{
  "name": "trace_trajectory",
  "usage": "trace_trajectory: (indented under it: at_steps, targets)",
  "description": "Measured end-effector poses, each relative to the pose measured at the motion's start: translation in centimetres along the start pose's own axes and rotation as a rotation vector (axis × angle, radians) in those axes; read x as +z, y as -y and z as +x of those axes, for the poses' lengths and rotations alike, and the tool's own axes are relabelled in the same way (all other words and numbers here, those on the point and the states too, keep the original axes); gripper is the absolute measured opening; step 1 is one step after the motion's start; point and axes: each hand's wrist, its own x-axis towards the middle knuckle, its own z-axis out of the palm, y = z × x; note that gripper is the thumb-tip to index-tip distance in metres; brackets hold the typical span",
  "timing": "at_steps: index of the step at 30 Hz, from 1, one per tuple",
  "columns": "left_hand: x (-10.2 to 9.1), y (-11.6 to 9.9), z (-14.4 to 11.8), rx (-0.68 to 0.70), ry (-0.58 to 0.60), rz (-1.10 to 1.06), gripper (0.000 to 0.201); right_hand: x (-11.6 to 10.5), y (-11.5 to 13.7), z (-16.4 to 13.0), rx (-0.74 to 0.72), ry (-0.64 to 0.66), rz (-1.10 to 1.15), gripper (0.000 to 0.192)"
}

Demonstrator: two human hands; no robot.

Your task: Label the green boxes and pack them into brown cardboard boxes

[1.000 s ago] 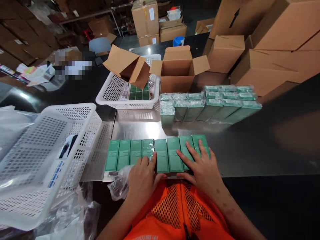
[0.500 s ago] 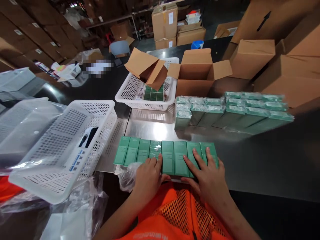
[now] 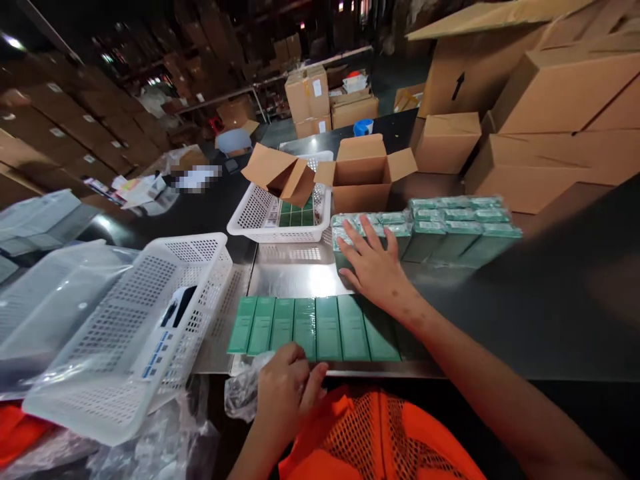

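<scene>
Several green boxes (image 3: 327, 328) lie side by side in a row along the front edge of the metal table. At the row's near edge rests my left hand (image 3: 287, 380), fingers curled in; whatever is inside them is hidden. Crumpled clear plastic (image 3: 245, 390) lies beside that hand. My right hand (image 3: 375, 267) reaches forward with its fingers spread over the left end of a block of plastic-wrapped green boxes (image 3: 445, 233). The fingertips overlap the wrapped tops, and I cannot tell whether they press on them.
A white perforated basket (image 3: 125, 333) stands at the left. Further back, another white basket (image 3: 250, 217) holds green boxes and a tilted open carton (image 3: 277, 170). Behind the wrapped boxes stand an open carton (image 3: 363, 197) and larger cartons (image 3: 540, 157) at the right.
My right hand has left the row and moved forward to the wrapped boxes. My left hand has slid back to the near edge and curled. The row's right-end box no longer shows there.
</scene>
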Motion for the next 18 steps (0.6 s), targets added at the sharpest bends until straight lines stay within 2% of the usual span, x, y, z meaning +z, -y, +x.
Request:
trace_trajectory:
  at_steps: [2, 4, 6, 7, 9, 10, 12, 13, 15, 16, 18]
  targets:
    - [-0.3, -0.3, -0.3, 0.0, -0.055, -0.106, 0.048, 0.4, -0.2, 1.0, -0.046, 0.075, 0.019, 0.026]
    - [-0.5, -0.4, -0.3, -0.017, -0.083, -0.258, 0.048, 0.5, -0.2, 0.6, -0.055, 0.16, 0.064, 0.026]
    - [-0.7, -0.4, 0.0, -0.07, -0.024, -0.443, 0.046, 0.1, -0.3, -0.8, -0.037, 0.179, 0.141, 0.028]
    - [-0.7, -0.4, 0.3, -0.127, 0.033, -0.54, 0.042, -0.2, -0.2, -1.8, -0.007, 0.135, 0.209, 0.031]
    - [-0.3, -0.6, 1.2, -0.286, 0.168, -0.772, 0.031, -1.1, 0.3, -4.0, 0.141, -0.053, 0.425, 0.042]
    - [0.1, -0.8, 1.8, -0.371, 0.201, -0.911, 0.037, -1.6, 0.9, -5.3, 0.239, -0.16, 0.567, 0.049]
    - [1.0, -1.7, 3.1, -0.512, 0.144, -1.223, 0.06, -2.4, 2.5, -7.8, 0.397, -0.298, 0.833, 0.061]
    - [1.4, -2.2, 3.8, -0.556, 0.07, -1.372, 0.066, -2.6, 3.4, -9.0, 0.412, -0.298, 0.927, 0.063]
    - [2.0, -3.5, 5.0, -0.615, -0.073, -1.582, 0.064, -2.9, 5.0, -11.2, 0.315, -0.21, 0.995, 0.063]
    - [2.1, -4.1, 5.6, -0.629, -0.109, -1.644, 0.06, -2.9, 5.5, -12.2, 0.254, -0.16, 0.987, 0.063]
    - [2.0, -5.2, 6.4, -0.618, -0.103, -1.714, 0.055, -2.7, 5.6, -13.5, 0.154, -0.103, 0.938, 0.063]
